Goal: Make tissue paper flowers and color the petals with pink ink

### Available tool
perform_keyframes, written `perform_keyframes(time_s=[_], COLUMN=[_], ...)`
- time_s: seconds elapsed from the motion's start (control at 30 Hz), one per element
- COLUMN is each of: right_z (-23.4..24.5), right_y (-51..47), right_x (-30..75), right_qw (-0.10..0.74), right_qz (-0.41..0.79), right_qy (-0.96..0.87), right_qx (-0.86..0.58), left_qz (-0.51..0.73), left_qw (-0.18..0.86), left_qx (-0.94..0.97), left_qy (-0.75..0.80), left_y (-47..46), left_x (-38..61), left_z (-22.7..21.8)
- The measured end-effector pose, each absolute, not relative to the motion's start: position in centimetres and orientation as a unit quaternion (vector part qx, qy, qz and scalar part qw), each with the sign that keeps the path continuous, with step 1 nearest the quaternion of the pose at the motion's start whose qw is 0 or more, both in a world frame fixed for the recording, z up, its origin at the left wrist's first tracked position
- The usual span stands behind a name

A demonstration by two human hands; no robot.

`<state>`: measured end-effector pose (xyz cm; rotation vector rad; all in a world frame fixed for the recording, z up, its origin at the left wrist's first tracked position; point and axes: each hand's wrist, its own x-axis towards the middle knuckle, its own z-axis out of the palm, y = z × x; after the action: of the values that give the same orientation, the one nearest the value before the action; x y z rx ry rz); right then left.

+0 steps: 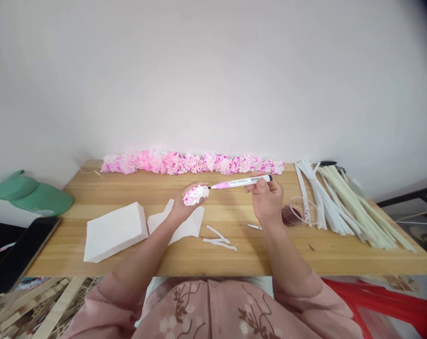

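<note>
Overall, in the head view, your left hand [179,203] grips a crumpled white-and-pink piece [195,195] above the bench [234,207], and your right hand [268,197] pinches a marker [239,182], its tip at or just beside the piece's edge; contact cannot be confirmed. Since that tip appears bare, a slip of your right hand could streak your left fingers or overload one spot with colour. Too firm a squeeze could crush the piece's folds. If dropped, either item could mark the white sheets [189,225] below. A cup [291,216], dark red inside, stands just beside your right wrist; an outward sweep could tip it and, if it holds liquid, stain the nearby white strips [321,197]. A partly hidden pointed tool [254,227] by that wrist could nick it.
</note>
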<state>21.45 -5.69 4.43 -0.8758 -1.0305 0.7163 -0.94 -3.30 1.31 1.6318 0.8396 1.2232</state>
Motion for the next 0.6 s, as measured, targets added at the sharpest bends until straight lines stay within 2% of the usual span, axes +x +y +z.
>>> perform_keyframes(time_s=[0.6], right_z=[4.20], right_y=[-5.87], right_x=[21.47], right_qw=[0.716], right_qz=[0.326], right_qy=[-0.477], right_qx=[-0.392], left_qz=[0.483], left_qw=[0.436], left_qx=[0.681], left_qy=[0.335], left_y=[-3.12], left_x=[-0.98], left_z=[0.96])
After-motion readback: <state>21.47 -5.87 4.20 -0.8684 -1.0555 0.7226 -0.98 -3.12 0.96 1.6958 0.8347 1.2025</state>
